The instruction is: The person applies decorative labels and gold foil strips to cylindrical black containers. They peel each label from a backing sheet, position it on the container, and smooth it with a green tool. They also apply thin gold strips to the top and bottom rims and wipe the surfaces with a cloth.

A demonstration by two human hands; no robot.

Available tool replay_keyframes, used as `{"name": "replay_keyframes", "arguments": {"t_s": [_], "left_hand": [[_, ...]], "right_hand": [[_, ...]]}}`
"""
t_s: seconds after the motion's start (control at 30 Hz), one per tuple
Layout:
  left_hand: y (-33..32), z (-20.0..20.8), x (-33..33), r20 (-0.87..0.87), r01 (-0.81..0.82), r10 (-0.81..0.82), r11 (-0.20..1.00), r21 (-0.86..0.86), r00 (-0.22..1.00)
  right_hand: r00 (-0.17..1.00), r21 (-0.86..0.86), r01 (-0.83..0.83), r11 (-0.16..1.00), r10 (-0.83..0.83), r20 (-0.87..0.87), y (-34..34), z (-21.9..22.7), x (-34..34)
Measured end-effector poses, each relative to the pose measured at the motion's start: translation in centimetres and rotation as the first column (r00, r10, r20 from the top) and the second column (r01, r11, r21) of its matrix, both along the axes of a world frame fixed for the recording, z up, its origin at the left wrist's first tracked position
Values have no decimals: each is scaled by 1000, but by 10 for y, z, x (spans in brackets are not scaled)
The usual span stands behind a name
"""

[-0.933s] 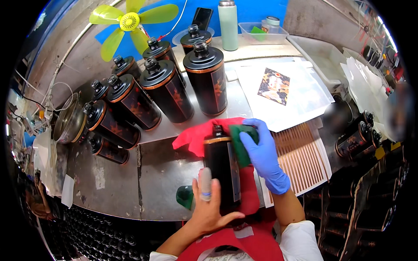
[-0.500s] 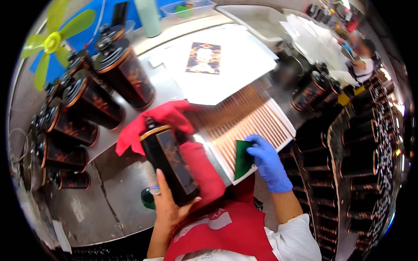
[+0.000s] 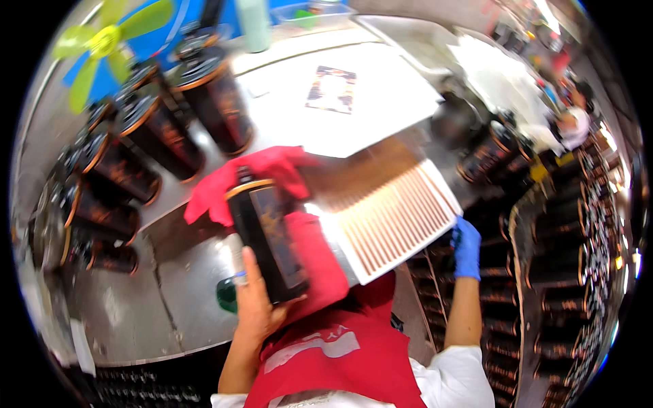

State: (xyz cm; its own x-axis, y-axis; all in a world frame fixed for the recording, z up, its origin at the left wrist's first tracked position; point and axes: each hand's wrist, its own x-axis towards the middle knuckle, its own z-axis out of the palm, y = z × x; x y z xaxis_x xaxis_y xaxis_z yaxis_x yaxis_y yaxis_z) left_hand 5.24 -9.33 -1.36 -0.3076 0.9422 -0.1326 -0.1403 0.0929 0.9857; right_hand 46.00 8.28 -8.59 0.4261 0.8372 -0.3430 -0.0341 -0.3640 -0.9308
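Observation:
My left hand (image 3: pixel 257 299), bare apart from a pale sleeve with a blue band on one finger, is closed round the lower end of a black canister (image 3: pixel 275 241). The canister has a gold rim, a dark neck and a framed gold picture on its side. It lies tilted on a red cloth (image 3: pixel 316 265). My right hand, in a blue glove (image 3: pixel 467 248), is at the right edge of a white ribbed tray (image 3: pixel 401 238). Its fingers are blurred and closed, with only a dark green sliver of a thin green sheet (image 3: pixel 454 239) showing by them.
Several black lidded canisters (image 3: pixel 214 102) stand at the left by a green fan (image 3: pixel 105 42). White sheets with a patterned print (image 3: pixel 331 90) cover the far table. A dark green round thing (image 3: pixel 226 295) lies left of my left hand. Racks of canisters (image 3: pixel 558 262) line the right; a person (image 3: pixel 575 122) is beyond.
My right hand has moved right, off the tray's front part to its right edge, and the green sheet has gone with it. My left hand still holds the canister. The whole view has shifted slightly.

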Motion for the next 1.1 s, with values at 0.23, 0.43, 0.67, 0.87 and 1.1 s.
{"name": "replay_keyframes", "arguments": {"t_s": [0.23,0.43,0.67,0.87,1.1], "left_hand": [[-8,-13,-11,-751,189,-67,979,78,657],[-2,29,11,-805,348,96,867,357,586],[34,88,25,-180,457,-422,780,427,888],[-5,97,-26,-435,253,-151,949,187,888],[-55,62,-35,-446,-43,13,997,-58,895]], "right_hand": [[876,315,-163,935,-10,483,-15,45,14],[469,102,-773,626,456,756,-52,163,-130],[197,166,-980,108,630,751,-72,240,-211],[519,159,-855,494,815,258,-51,213,-196],[659,44,-749,661,750,-50,-43,133,-152]]}}
